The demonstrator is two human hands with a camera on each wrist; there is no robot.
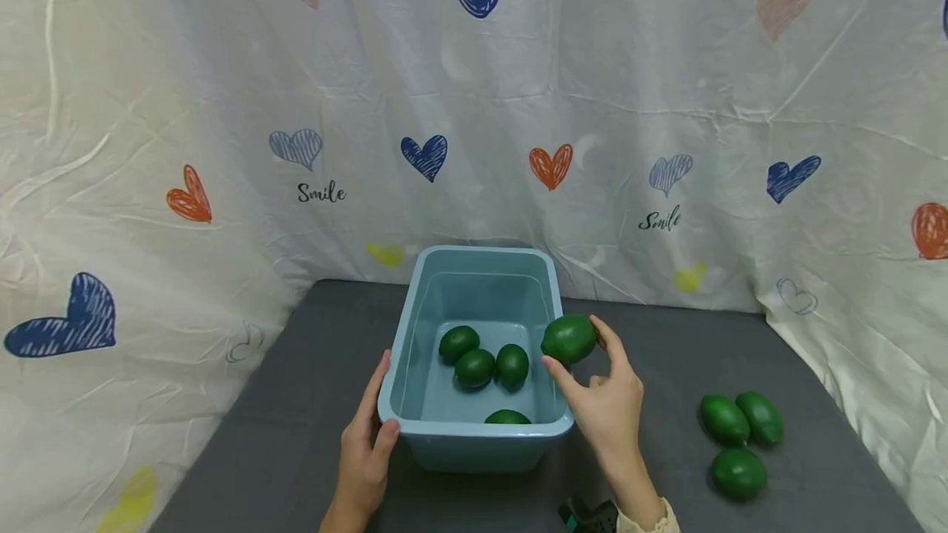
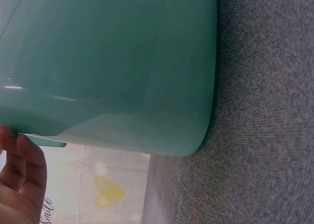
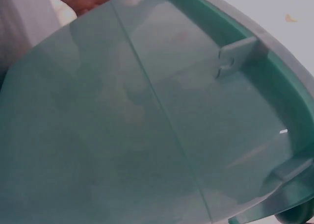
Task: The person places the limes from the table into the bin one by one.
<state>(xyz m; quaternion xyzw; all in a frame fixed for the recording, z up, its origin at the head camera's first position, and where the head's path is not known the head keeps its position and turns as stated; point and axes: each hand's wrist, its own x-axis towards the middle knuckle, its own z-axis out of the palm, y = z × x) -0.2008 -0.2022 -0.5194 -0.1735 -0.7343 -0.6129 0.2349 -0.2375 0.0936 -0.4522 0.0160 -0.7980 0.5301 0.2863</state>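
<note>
A light blue plastic bin (image 1: pixel 481 429) stands in the middle of the table, with several green limes (image 1: pixel 475 368) lying inside. At the bin's left front corner, my left hand (image 1: pixel 363 455) grips the rim, its thumb near the front edge and fingers along the left side. Fingers of this hand (image 2: pixel 30 167) also show at the rim in the left wrist view. My right hand (image 1: pixel 611 401) pinches another lime (image 1: pixel 569 339) between thumb and fingers over the bin's right rim. The bin's outer wall (image 3: pixel 122 116) fills most of the right wrist view.
Three limes (image 1: pixel 739 474) lie grouped on the dark grey table (image 1: pixel 666 467) to the right. A small black device (image 1: pixel 592 515) shows beside the right wrist. Behind the table hangs a white curtain (image 1: pixel 489 89) printed with hearts.
</note>
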